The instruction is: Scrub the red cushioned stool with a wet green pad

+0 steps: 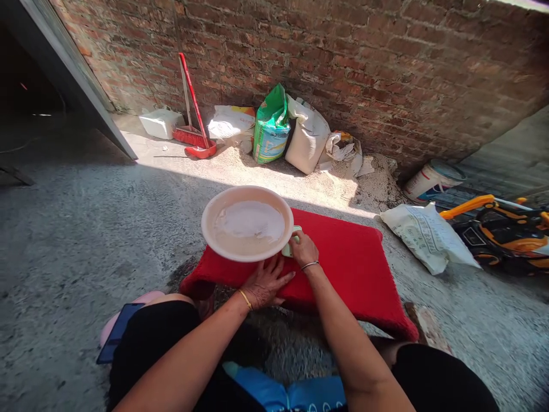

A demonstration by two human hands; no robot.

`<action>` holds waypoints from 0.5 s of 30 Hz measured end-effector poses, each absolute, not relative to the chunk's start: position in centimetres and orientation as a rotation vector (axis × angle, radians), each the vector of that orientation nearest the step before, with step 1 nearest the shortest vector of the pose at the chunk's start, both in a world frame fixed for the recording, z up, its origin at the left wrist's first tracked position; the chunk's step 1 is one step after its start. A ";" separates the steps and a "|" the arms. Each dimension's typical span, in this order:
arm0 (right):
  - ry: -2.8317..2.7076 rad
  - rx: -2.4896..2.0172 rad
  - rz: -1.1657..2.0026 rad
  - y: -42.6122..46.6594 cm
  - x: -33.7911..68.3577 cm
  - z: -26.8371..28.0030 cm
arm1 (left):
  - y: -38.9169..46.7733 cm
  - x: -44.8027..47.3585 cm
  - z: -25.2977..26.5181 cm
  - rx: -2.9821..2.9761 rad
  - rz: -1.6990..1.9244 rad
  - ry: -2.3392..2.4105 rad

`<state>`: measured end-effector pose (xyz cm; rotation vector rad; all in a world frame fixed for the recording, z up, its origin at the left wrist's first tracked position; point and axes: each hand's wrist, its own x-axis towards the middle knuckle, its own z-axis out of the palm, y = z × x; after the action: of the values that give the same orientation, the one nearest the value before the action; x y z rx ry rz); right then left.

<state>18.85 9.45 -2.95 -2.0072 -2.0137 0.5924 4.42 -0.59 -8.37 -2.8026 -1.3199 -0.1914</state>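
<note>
A round pale basin (209,243) with water in it stands on the left part of a low bench covered by a red cloth (343,246). My left hand (263,283) lies on the cloth at the near edge, just below the basin, its fingers stretched and spread with nothing in them. Close beside the basin's right rim, my right hand (303,250) has its fingers closed around a small pale green flat object (287,250). My fingers cover part of that object, so its kind is unclear.
Along the brick wall stand a red broom and dustpan (201,150), a green sack (271,129), a white sack (307,137) and spilled sand (338,183). On the right are a bucket (429,180), another sack (429,234) and a yellow-black toy digger (506,229).
</note>
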 end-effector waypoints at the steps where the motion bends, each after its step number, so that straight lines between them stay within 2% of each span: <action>1: -1.992 -2.010 0.619 9.7 19.3 -3.0 | -0.6 4.4 -8.4 -2.802 -0.190 -1.325; 9: -1.640 -1.951 0.684 10.2 23.8 -4.9 | -0.7 4.5 -9.0 -2.810 -0.207 -1.357; 15: -1.578 -1.820 0.762 10.8 21.4 -6.5 | -1.0 4.2 -8.8 -2.797 -0.266 -1.341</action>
<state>21.45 10.80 -6.53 -1.8200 -1.5781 0.7620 4.24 -1.03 -8.78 -2.7975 -1.3407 -0.2658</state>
